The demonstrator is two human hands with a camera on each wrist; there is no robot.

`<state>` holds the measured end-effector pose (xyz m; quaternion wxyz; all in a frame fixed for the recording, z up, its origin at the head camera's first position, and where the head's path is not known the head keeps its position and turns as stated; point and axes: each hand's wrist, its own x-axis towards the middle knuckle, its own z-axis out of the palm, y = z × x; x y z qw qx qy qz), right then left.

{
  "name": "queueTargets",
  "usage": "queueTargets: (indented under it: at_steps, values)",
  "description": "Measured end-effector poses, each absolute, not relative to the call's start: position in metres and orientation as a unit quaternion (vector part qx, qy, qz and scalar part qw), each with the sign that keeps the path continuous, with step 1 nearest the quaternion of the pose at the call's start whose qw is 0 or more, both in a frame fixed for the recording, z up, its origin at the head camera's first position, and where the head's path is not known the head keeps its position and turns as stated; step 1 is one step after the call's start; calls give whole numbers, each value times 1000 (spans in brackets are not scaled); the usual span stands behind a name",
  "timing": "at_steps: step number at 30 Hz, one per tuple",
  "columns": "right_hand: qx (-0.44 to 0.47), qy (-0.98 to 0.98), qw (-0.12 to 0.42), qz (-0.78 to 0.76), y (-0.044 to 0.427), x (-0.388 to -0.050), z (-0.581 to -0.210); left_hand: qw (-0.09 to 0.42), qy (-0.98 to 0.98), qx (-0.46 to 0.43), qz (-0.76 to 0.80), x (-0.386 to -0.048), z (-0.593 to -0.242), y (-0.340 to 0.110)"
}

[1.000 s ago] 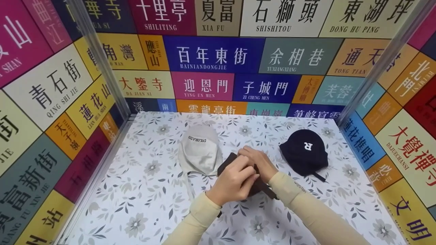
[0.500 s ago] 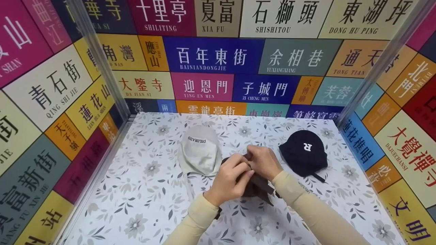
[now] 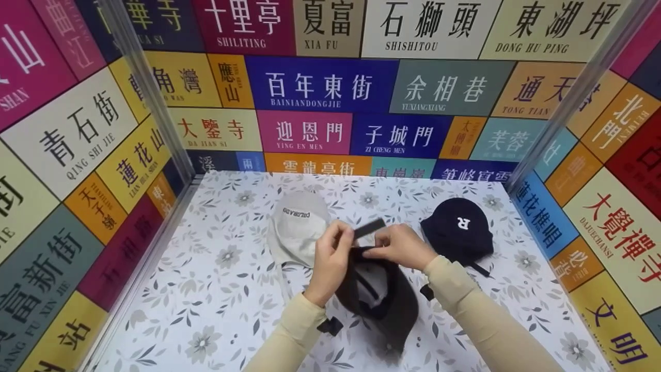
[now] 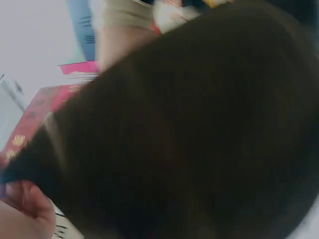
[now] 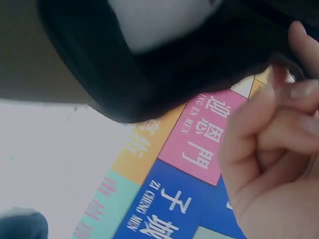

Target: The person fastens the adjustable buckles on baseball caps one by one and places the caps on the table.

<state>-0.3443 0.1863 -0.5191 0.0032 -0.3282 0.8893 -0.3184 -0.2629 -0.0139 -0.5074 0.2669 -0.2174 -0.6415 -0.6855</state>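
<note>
Both hands hold a dark brown baseball cap [image 3: 379, 323] above the table, its hollow inside facing up and its brim towards the lower right. At the cap's rear edge my left hand [image 3: 333, 258] grips the cloth, and a dark strap [image 3: 369, 229] sticks out from its fingers. My right hand [image 3: 403, 245] pinches the same edge on the right. Blurred dark cloth of the cap [image 4: 174, 139] fills most of the left wrist view, with left fingers [image 4: 37, 201] on its corner. In the right wrist view, the right hand [image 5: 279, 149] has curled fingers at the cap's edge.
A light grey cap [image 3: 297, 227] lettered COLORADO lies behind the left hand, partly covered by it. To the right lies a black cap [image 3: 459, 230] with a white R. Colourful sign-printed walls [image 3: 320, 85] enclose the floral tabletop [image 3: 206, 310] at the back and sides.
The brown cap has turned so that its inside and brim now show below the hands. My left hand has moved up and left, and the strap now points up between the hands.
</note>
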Motion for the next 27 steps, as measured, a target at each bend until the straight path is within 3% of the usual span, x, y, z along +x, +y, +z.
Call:
queueTargets:
  at_steps: [3,5,10,13,17,23,27]
  values:
    - [-297,881,73,-361,190,-345,-520,197,-585,-165,-769,-264,-506,-15]
    - [-275,863,117,-408,194,-346,-520,183,-569,-143,-789,-266,-506,-15]
    - [-226,779,223,-540,202,-348,-518,195,-610,-101,-761,-270,-505,-17]
    - [-208,726,250,-606,204,-349,-516,226,-663,-70,-710,-272,-503,-17]
    - [-196,685,211,-669,204,-348,-515,293,-716,-75,-629,-276,-500,-14]
    - [-185,635,93,-745,198,-344,-502,440,-735,-214,-470,-285,-490,-2]
    - [-190,612,21,-767,195,-341,-494,475,-732,-288,-394,-289,-481,1]
